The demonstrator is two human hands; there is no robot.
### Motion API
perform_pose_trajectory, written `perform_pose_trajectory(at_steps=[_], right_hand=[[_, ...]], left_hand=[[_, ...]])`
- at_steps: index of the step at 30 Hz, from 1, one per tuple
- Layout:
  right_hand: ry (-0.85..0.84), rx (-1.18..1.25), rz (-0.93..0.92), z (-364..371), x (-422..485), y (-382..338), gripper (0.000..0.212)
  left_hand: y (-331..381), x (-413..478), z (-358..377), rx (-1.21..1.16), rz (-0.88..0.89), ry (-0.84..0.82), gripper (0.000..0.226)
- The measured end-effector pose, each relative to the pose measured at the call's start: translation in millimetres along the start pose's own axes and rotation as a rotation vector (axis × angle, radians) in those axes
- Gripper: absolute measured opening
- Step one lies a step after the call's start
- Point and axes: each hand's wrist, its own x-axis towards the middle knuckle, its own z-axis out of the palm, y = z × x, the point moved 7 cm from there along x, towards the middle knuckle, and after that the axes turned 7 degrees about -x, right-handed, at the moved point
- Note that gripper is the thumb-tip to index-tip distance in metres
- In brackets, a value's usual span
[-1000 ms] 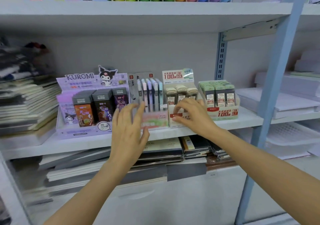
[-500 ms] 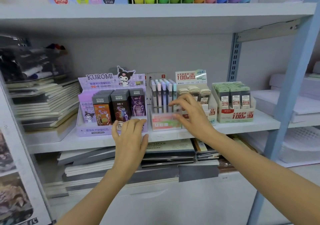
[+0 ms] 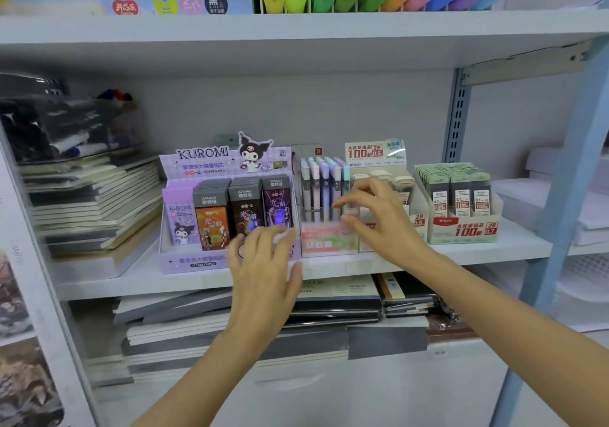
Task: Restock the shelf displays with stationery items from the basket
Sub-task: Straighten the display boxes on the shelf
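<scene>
Purple Kuromi box (image 3: 194, 260) behind left hand (image 3: 263, 271), right hand (image 3: 382, 225) before pastel pens (image 3: 324, 189)

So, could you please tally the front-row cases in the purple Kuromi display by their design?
Kuromi cases: 1
Ultraman cases: 3
Total: 4

Middle shelf (image 3: 494, 248): 4 display boxes upright in a row, side by side. Leftmost purple Kuromi box (image 3: 201, 163), then pastel pen box (image 3: 324, 189), beige lead box (image 3: 375, 155), green lead box (image 3: 461, 229) rightmost.
</scene>
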Motion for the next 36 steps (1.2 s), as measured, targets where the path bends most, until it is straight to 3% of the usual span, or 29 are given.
perform_pose_trajectory(at_steps=[3,5,8,12,15,18,21,25,29,33,36], right_hand=[[0.103,0.05,-0.048,-10,15,-20,0.027],[0.043,0.111,-0.118,2,32,-47,0.035],[-0.153,0.102,-0.171,44,59,-88,0.051],[-0.336,-0.055,-0.027,98,76,-102,0.068],[-0.245,-0.035,0.002,104,77,-107,0.055],[-0.221,0.102,0.029,100,75,-108,0.048],[-0.207,0.215,0.053,90,72,-101,0.05],[-0.158,0.166,0.134,88,65,-93,0.059],[-0.186,0.163,0.214,101,64,-97,0.066],[-0.127,0.237,0.236,90,69,-94,0.057],[-0.119,0.263,0.216,80,69,-88,0.054]], left_hand=[[-31,10,-41,-0.016,-0.019,0.228,0.044],[-58,19,-61,0.007,-0.062,0.262,0.051],[-91,33,-67,0.023,-0.138,0.14,0.064],[-128,43,-63,0.071,-0.245,-0.006,0.086],[-132,46,-60,-0.198,-0.281,-0.017,0.086],[-128,46,-61,-0.297,-0.264,-0.015,0.08],[-137,41,-70,-0.433,-0.312,0.012,0.078],[-138,33,-75,-0.701,-0.386,-0.008,0.053],[-135,31,-67,-0.801,-0.365,-0.004,0.073],[-138,31,-65,-0.83,-0.394,-0.017,0.062],[-140,32,-64,-0.866,-0.401,-0.016,0.074]])
